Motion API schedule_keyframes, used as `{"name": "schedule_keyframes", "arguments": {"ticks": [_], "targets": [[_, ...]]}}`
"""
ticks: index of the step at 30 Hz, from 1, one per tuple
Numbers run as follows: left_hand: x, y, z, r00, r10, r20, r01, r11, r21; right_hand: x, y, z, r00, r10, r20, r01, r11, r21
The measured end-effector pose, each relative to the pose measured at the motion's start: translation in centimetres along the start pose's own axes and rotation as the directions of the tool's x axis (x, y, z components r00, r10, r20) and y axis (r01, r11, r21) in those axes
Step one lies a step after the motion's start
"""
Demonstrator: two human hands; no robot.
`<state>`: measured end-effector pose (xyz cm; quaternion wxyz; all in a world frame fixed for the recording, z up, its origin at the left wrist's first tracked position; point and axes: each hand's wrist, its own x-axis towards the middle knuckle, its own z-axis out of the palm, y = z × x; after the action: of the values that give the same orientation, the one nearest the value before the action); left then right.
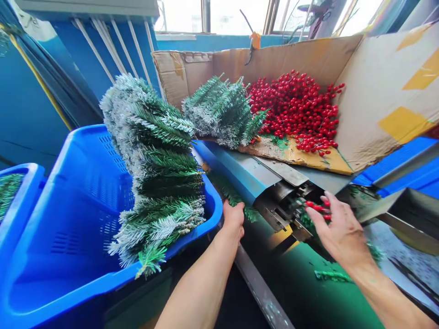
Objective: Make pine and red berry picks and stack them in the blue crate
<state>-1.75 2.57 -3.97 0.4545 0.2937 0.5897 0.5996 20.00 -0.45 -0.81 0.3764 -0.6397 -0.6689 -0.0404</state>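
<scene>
My left hand point(233, 218) is closed around a green frosted pine sprig point(236, 200) beside the blue-grey machine housing point(240, 169). My right hand point(338, 230) reaches into the machine's metal jaws point(291, 205), its fingers holding a cluster of red berries point(317, 208) against green needles there. A tall stack of frosted pine branches point(154, 164) leans over the rim of a blue plastic crate point(68, 237) to the left of my left hand.
An open cardboard box point(377, 91) behind the machine holds a pile of red berries point(295, 107) and more pine sprigs point(222, 112). A second blue crate point(13, 192) with greenery sits at far left. Green needle scraps point(329, 275) lie on the green surface below.
</scene>
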Motion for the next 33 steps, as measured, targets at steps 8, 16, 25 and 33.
{"name": "schedule_keyframes", "arguments": {"ticks": [8, 16, 25, 33], "targets": [[-9.4, -0.6, -2.6, 0.941, 0.162, 0.298, -0.258, 0.912, 0.320, -4.2, -6.2, -2.3, 0.995, 0.027, 0.091, -0.048, 0.970, 0.238], [-11.6, 1.6, -3.5, 0.860, 0.172, 0.481, -0.277, 0.948, 0.157, -4.5, -6.8, -1.7, 0.817, 0.023, 0.576, -0.424, 0.701, 0.574], [-9.4, 5.6, -4.7, 0.838, 0.234, 0.493, -0.356, 0.919, 0.169, -4.6, -8.8, -3.4, 0.704, -0.290, 0.648, -0.253, 0.751, 0.610], [-7.7, 7.0, -5.9, 0.873, 0.246, 0.421, -0.285, 0.958, 0.032, -3.8, -11.3, -4.0, 0.778, -0.294, 0.555, -0.121, 0.797, 0.592]]}}
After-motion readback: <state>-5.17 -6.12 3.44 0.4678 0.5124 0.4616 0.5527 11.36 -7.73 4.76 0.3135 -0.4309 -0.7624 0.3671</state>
